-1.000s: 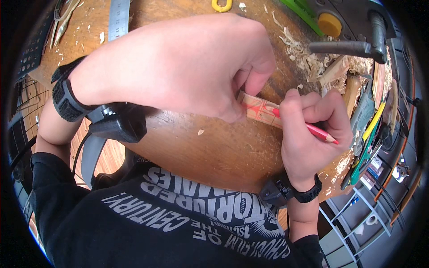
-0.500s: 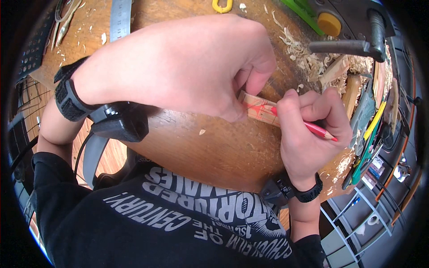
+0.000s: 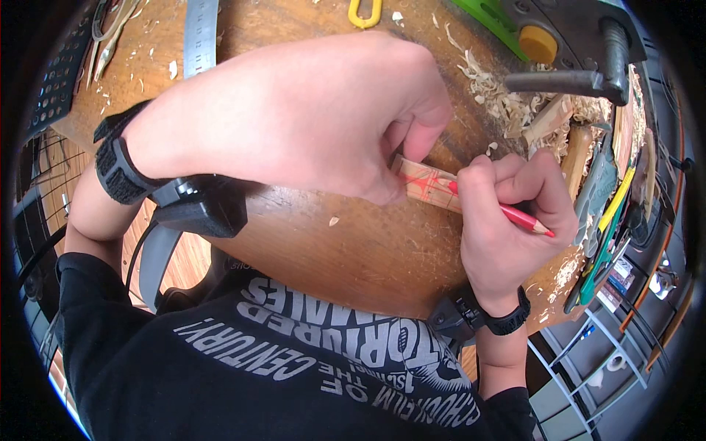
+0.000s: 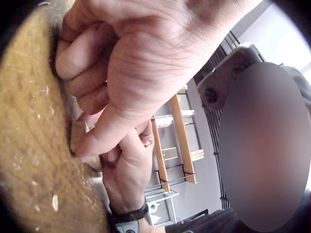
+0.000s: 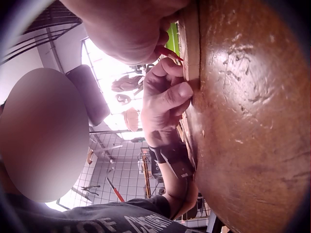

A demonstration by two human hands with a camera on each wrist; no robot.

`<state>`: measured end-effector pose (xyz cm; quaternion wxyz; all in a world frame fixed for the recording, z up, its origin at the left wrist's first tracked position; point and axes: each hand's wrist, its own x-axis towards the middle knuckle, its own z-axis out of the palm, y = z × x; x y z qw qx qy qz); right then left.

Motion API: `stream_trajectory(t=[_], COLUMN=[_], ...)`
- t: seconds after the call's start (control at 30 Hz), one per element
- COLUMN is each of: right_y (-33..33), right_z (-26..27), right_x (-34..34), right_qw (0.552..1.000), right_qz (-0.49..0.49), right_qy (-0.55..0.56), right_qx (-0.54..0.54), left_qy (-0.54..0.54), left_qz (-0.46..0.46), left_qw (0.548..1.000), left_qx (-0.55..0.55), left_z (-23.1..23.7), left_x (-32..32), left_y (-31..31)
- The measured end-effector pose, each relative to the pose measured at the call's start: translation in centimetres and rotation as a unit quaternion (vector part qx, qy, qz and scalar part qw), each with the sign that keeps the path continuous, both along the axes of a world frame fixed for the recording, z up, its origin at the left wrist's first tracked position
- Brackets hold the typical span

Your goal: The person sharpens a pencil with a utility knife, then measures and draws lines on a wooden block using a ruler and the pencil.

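Your worktop [image 3: 353, 257] is glossy, scratched wood; your strip [image 3: 428, 192] is matt bare wood, your ruler [image 3: 200, 37] smooth metal, your shirt [image 3: 140, 367] matt cloth.

Left hand [image 5: 163, 99] gripping wooden strip [image 5: 192, 46], red pencil [image 5: 170, 52] apparently touching it, scratched tabletop [image 5: 248, 111]

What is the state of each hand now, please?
Left hand: closed, pinching one end of the wood.
Right hand: closed, holding the pencil.
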<state>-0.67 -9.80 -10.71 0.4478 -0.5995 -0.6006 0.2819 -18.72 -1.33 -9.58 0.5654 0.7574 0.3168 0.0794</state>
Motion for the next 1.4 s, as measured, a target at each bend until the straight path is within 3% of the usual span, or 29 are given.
stream_trajectory(t=[0.4,0.47,0.73,0.87,1.03,1.4], right_y=[0.3,0.6,0.5,0.4,0.2,0.2], right_z=[-0.5,0.8,0.5,0.1,0.2,0.4], right_x=[0.4,0.0,0.3,0.0,0.1,0.1], right_qw=[0.998,0.953,0.995,0.989,0.998,0.998], right_qz=[-0.010,-0.061,0.014,-0.008,0.015,0.014], right_qy=[0.036,0.295,0.075,0.143,0.058,0.049], right_qx=[0.050,-0.030,-0.058,-0.037,-0.029,-0.044], left_qy=[0.001,0.000,0.007,0.018,0.009,0.009], left_qz=[-0.019,-0.016,-0.021,-0.017,-0.022,-0.017], left_qw=[1.000,1.000,1.000,1.000,1.000,1.000], left_qx=[0.011,0.020,0.011,-0.006,0.010,-0.002], left_z=[0.0,0.1,0.2,0.3,0.3,0.2], left_x=[-0.1,-0.1,0.0,0.1,0.0,0.1], left_y=[0.2,0.2,0.2,0.2,0.2,0.2])
